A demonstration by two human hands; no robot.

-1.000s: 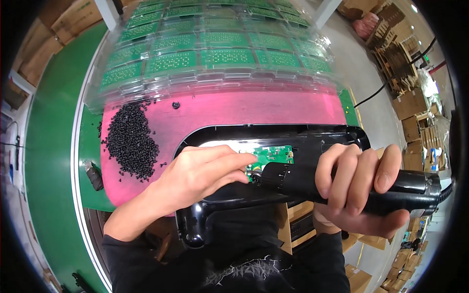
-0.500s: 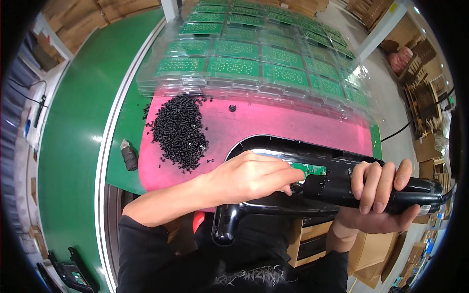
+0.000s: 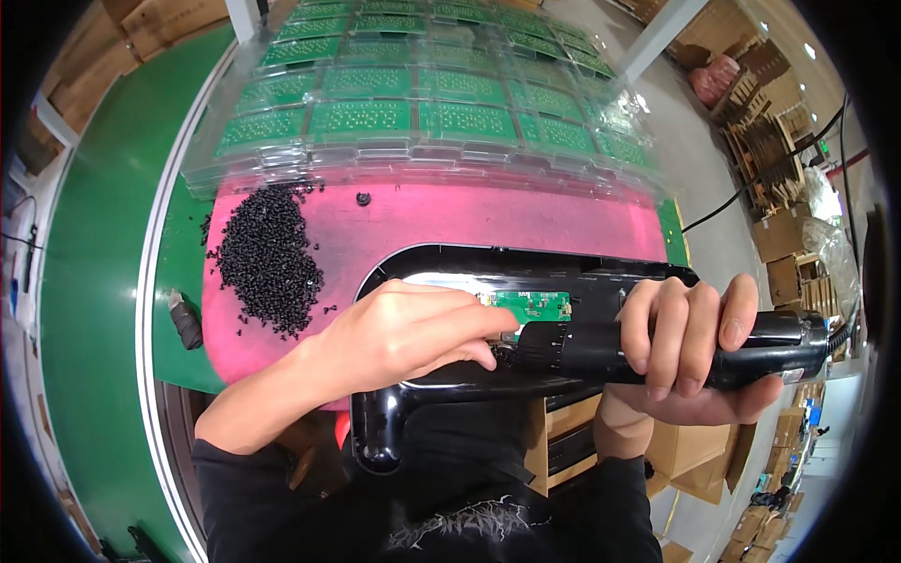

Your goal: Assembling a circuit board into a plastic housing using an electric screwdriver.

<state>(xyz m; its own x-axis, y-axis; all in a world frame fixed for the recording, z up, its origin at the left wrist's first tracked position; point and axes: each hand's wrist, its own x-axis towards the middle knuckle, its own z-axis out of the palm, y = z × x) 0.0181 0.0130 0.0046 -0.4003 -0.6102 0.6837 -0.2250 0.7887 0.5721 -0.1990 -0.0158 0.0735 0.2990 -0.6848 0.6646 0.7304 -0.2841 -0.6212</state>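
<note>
the black plastic housing (image 3: pixel 526 272) lies across the near edge of the pink mat (image 3: pixel 450 220), its rounded end hanging over the counter (image 3: pixel 103 310) edge toward the person's body. a small green circuit board (image 3: pixel 533 304) sits inside the housing, just right of the left hand (image 3: pixel 413 333). that hand rests palm down on the housing, wrist bent inward, its grip nearly closed with the fingertips pinched together at the tip of the electric screwdriver (image 3: pixel 657 352); what they pinch is too small to tell. the right hand (image 3: pixel 690 342) has its grip wrapped fully round the screwdriver's black barrel, fingers over the top and thumb beneath, holding it almost level and pointing left toward the board. far from both grips, past the mat's far edge, clear plastic trays (image 3: pixel 413 122) of green boards fill the counter, leaving little free room there. left of the left grip, a heap of small black screws (image 3: pixel 267 258) covers part of the mat, with bare pink between it and the housing. right of the right grip the counter ends and the floor drops away.
</note>
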